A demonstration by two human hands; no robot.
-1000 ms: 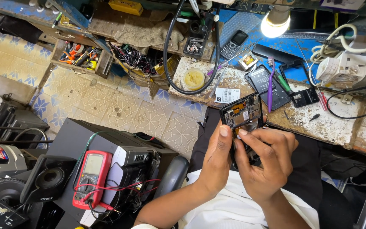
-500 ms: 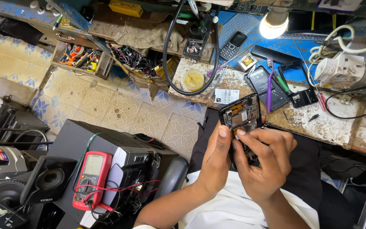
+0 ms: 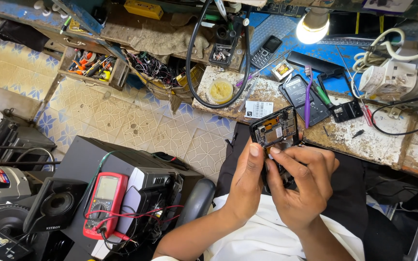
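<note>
left hand [image 3: 247, 181] grips left edge of opened phone [image 3: 274, 130], thumb on frame; right hand [image 3: 300, 186] pinches lower part, fingertips on exposed board; phone held just off workbench [image 3: 364, 140] front edge; looks light, stiff, fragile inside; hold by rim only

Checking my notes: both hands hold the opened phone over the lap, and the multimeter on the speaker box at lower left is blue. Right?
Not quite: the multimeter is red, as the head view shows. Both the left hand and right hand do hold the opened phone.
</note>
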